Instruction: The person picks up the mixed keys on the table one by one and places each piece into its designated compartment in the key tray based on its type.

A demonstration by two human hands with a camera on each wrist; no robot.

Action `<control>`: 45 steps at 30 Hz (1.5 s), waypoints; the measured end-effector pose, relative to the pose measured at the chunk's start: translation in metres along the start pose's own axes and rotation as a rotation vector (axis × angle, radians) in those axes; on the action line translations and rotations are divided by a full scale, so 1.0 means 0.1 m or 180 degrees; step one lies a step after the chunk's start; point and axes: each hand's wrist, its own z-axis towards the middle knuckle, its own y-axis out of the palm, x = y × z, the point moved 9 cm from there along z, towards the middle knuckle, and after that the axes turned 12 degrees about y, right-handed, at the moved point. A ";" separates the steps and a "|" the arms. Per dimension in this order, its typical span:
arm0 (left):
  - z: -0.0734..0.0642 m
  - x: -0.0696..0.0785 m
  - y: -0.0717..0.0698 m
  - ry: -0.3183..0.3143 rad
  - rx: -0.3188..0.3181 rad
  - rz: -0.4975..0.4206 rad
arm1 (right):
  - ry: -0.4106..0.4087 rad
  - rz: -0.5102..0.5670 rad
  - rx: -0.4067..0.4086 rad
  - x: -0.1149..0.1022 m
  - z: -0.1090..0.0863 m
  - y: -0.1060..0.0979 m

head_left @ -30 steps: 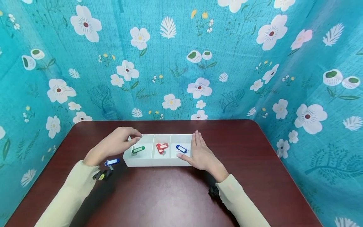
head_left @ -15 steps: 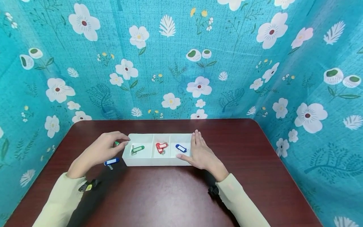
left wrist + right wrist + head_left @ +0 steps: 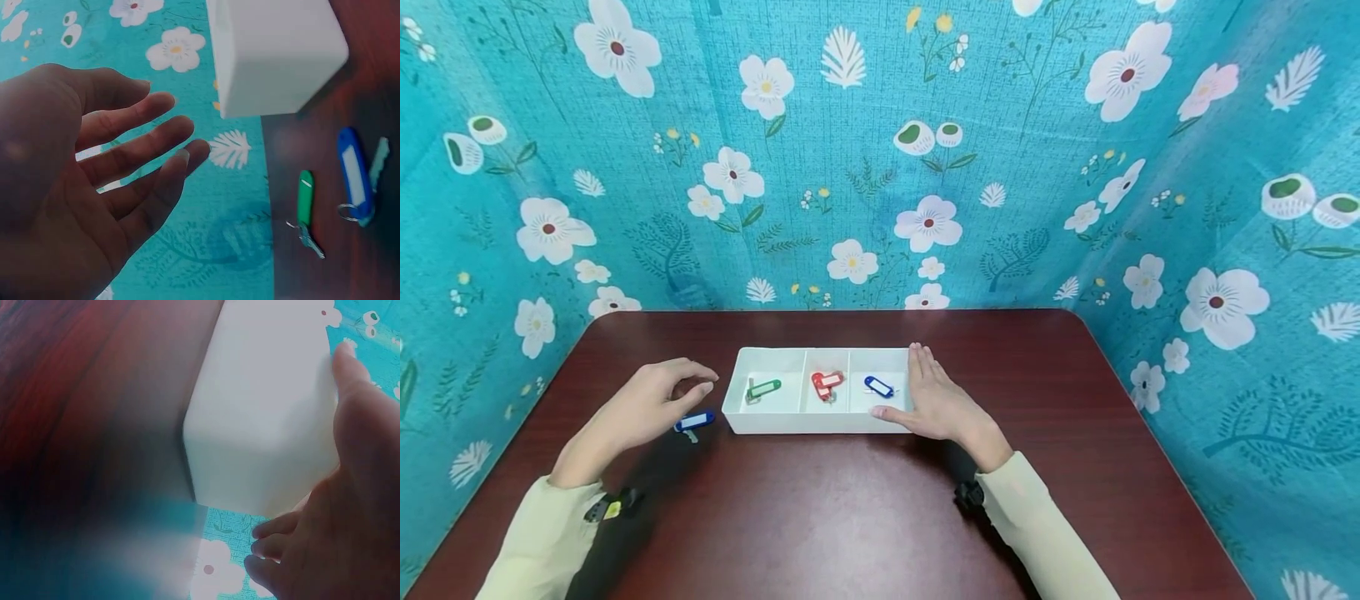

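A white three-compartment tray [image 3: 805, 424] stands on the table. In its left compartment lies a key with a green tag [image 3: 766, 388], in the middle red key tags [image 3: 828, 381], on the right a blue tag [image 3: 878, 387]. Left of the tray, my left hand [image 3: 638, 406] hovers with loosely bent fingers and holds nothing. Below it on the table are a key with a blue tag [image 3: 356, 175] and one with a green tag [image 3: 305, 200]; the hand hides the green one in the head view. My right hand [image 3: 947, 404] rests with straight fingers along the tray's right end.
The dark red-brown table [image 3: 865, 517] reaches back to a turquoise flowered curtain [image 3: 850, 167], which also runs along both sides. A black strap-mounted device [image 3: 612, 505] sits at the left wrist, another device [image 3: 968, 495] at the right.
My left hand has moved left and toward me, away from the tray's left compartment. The right hand stays at the tray's end. The tray's contents look the same.
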 end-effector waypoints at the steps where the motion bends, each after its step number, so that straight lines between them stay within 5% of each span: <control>1: -0.01 -0.02 0.02 -0.0011 0.0001 0.0002 | 0.0009 0.0022 -0.0001 0.00 0.00 0.00; 16: -0.31 -0.38 0.27 -0.0316 -0.0006 0.0164 | 0.0141 -0.0154 0.0157 -0.02 0.01 -0.01; 28: -0.48 -0.52 0.45 -0.0344 -0.0065 0.0266 | 0.0159 -0.0076 0.0148 0.00 0.02 0.01; 38: -0.51 -0.58 0.52 -0.0473 -0.0152 0.0268 | 0.0121 -0.0052 0.0128 0.01 0.03 0.02; 45: -0.52 -0.64 0.57 -0.0431 -0.0416 0.0275 | 0.0131 0.0012 0.0103 0.01 0.05 0.03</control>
